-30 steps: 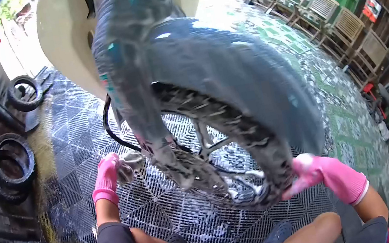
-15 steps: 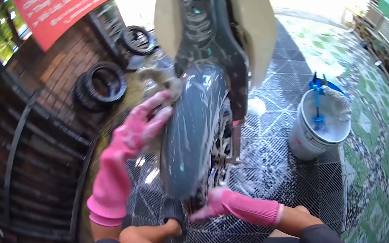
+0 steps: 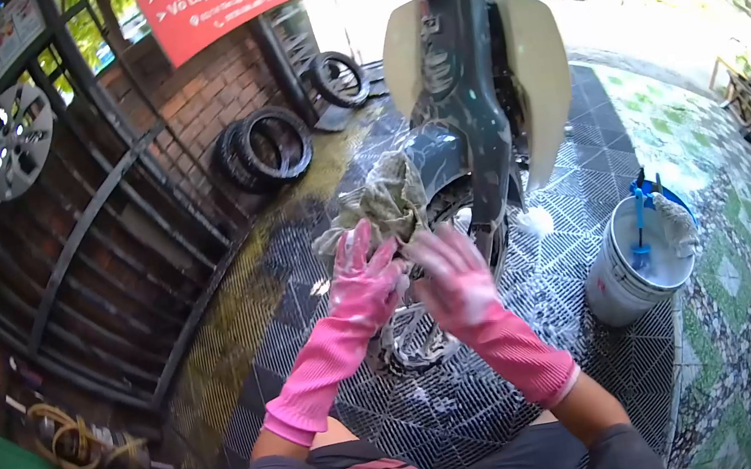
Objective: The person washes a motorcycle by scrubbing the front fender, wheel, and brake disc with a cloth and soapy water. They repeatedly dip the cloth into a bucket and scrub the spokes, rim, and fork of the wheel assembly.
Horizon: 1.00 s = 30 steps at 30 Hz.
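A wet, crumpled grey-green cloth [image 3: 389, 195] bunches above both pink-gloved hands, covering part of the motorbike's front fender [image 3: 437, 152]. My left hand [image 3: 365, 280] grips the cloth's lower edge, soap suds on its glove. Close beside it, my right hand [image 3: 454, 283] has its fingers stretched out at the cloth's right edge, slightly smeared by motion. The motorbike [image 3: 468, 89], streaked with foam, stands upright facing me. Its front wheel [image 3: 410, 338] is sudsy and largely hidden behind my hands.
At the right stands a white bucket [image 3: 616, 271] with a blue-handled brush [image 3: 641, 229] and a cloth over its rim. Black tyres [image 3: 275, 147] lean by the brick wall. Wet, foamy grid mats [image 3: 545, 326] cover the floor. A metal gate [image 3: 77, 250] runs along the left.
My left hand and the cloth have left the fender's side and are now in front of it. My right hand has risen from low by the wheel to join them. The view has tilted up.
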Available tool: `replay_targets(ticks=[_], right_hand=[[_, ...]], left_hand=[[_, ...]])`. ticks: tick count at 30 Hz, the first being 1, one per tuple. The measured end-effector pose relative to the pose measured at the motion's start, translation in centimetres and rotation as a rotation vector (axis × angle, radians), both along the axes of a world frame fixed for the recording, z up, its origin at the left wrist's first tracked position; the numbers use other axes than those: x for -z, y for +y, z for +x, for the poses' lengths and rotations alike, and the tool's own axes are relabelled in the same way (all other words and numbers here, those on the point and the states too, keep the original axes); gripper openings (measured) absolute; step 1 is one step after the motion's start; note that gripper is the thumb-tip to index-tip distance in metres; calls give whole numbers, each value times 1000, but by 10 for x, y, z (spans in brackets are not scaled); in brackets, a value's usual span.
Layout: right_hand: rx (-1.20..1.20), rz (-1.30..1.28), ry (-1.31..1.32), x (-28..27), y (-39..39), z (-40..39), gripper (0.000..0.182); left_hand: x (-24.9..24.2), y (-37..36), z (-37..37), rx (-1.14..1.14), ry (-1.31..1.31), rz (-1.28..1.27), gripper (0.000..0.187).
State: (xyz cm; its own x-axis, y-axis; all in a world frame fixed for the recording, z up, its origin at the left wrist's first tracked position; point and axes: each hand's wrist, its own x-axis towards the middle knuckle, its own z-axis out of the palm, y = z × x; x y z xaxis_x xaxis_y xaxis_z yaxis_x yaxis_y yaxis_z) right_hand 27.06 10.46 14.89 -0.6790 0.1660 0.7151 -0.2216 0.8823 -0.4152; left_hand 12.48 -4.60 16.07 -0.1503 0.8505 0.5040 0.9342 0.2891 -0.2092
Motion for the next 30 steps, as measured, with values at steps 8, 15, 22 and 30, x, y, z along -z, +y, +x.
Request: replay_targets(ticks=[8, 15, 22, 30], right_hand=[[56, 447, -322, -18, 37, -119, 78], [573, 625, -348, -50, 155, -129, 63], [438, 643, -258, 36, 137, -95, 38], [659, 663, 246, -120, 283, -186, 28]], left_hand=[[69, 2, -20, -79, -110, 615, 57], [123, 0, -83, -208, -141, 543, 64], [125, 1, -136, -218, -435, 552, 71], [127, 12, -134, -276, -278, 575, 65]])
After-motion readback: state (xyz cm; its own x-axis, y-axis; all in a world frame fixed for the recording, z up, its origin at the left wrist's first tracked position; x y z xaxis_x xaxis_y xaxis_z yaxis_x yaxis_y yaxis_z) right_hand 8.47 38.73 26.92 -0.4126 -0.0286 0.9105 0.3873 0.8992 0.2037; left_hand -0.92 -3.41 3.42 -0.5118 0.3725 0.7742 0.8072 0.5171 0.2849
